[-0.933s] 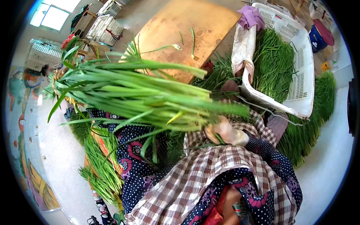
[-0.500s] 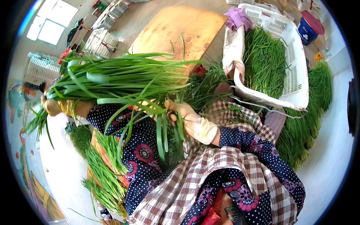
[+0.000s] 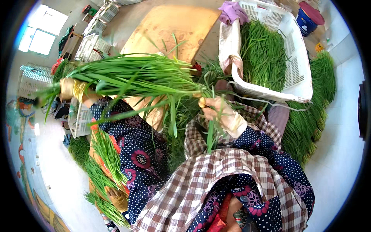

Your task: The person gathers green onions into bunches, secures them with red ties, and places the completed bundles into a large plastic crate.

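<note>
A large bunch of garlic chives (image 3: 135, 73) lies sideways across the front of me, raised above my lap. My left hand (image 3: 70, 89), in a tan glove, is closed around the bunch toward its leafy left end; part of its fingers is hidden by leaves. At the other end, my gloved right hand (image 3: 224, 114) has its fingers pressed together on a few loose chive leaves (image 3: 210, 135) beside the pale stem ends. Some leaves droop from the bunch over loose chives (image 3: 179, 131) piled at my lap.
Ahead stands a wooden board (image 3: 166, 29). To its right is a white crate (image 3: 303, 83) holding chives, with a purple cloth (image 3: 233, 13) on its corner. Chives (image 3: 309, 116) are stacked at right. A co-worker's gloved hand (image 3: 117, 199) rests by chive bundles (image 3: 102, 174) at lower left.
My right hand has moved right, out from under the bunch to its stem end, with leaves in its fingers. The co-worker's hand has come further into view at lower left.
</note>
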{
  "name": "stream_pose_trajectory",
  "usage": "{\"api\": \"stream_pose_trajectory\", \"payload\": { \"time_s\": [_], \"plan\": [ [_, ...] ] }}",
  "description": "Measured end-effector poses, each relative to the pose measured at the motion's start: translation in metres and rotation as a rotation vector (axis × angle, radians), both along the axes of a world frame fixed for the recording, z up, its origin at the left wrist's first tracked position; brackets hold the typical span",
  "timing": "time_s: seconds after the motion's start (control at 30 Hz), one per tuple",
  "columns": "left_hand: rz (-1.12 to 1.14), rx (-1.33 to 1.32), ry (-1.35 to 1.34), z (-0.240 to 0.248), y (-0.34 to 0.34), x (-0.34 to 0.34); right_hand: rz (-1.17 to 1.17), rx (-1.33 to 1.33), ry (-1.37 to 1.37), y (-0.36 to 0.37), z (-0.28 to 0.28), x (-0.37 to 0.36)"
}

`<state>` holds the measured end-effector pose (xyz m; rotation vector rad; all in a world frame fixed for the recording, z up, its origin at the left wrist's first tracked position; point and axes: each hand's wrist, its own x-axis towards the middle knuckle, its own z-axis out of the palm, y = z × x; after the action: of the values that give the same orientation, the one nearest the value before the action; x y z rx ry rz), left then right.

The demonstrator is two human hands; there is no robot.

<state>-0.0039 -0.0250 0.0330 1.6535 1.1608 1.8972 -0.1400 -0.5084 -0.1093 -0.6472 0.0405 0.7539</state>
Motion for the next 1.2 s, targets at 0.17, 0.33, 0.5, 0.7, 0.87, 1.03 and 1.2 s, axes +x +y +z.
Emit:
{"api": "stream_pose_trajectory", "payload": {
  "time_s": [0.17, 0.33, 0.5, 0.7, 0.87, 1.03, 1.2],
  "plan": [
    [-0.039, -0.007, 0.322, -0.024, 0.021, 0.073, -0.083, -0.066, 0.052, -0.003, -0.035, 0.033],
    [-0.294, 0.052, 0.605, -0.023, -0.010, 0.111, -0.186, -0.221, 0.023, -0.015, -0.072, 0.075],
    [-0.409, 0.084, 0.790, -0.020, -0.031, 0.116, -0.399, -0.316, -0.044, -0.011, -0.084, 0.056],
    [-0.399, 0.037, 0.858, -0.038, -0.019, 0.145, -0.594, -1.536, -1.061, 0.002, -0.042, 0.055],
    [-0.042, 0.646, 1.612, -0.008, -0.051, 0.114, -0.454, -1.605, -2.097, 0.021, 0.011, 0.055],
    [-0.326, 0.218, 1.034, 0.020, -0.096, 0.097, -0.047, -1.142, -2.194, 0.037, -0.007, 0.093],
    [-0.403, -0.047, 0.770, -0.009, -0.082, 0.123, 0.031, -1.201, -2.081, -0.025, -0.041, 0.078]
  ]
}}
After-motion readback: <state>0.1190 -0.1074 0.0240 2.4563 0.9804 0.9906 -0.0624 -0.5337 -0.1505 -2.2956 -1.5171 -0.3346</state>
